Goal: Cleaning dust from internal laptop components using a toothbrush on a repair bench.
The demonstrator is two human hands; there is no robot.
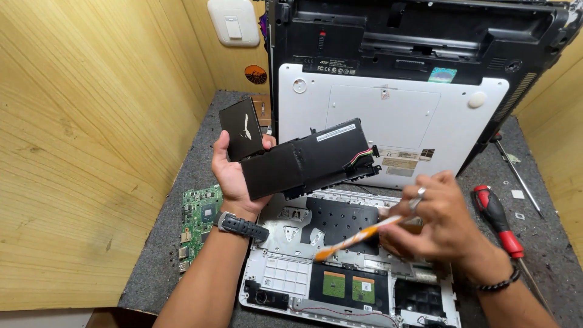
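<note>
My left hand (234, 176) holds up a long black laptop battery pack (297, 159) with a bundle of coloured wires at its right end, lifted above the opened laptop. In my right hand (440, 218) is an orange and white flat plastic pry tool (352, 239), blurred, its tip pointing down left over the laptop's inside. The opened white laptop chassis (285, 276) lies below both hands, showing a black sheet, two small green boards and a speaker. A watch sits on my left wrist, a ring and bead bracelet on my right.
A white and black laptop bottom cover (388, 115) leans upright at the back. A green circuit board (200, 222) lies at the left on the grey mat (158, 273). A red-handled screwdriver (501, 222) and a thinner one (516, 173) lie at the right. Wooden walls (91, 152) enclose the bench.
</note>
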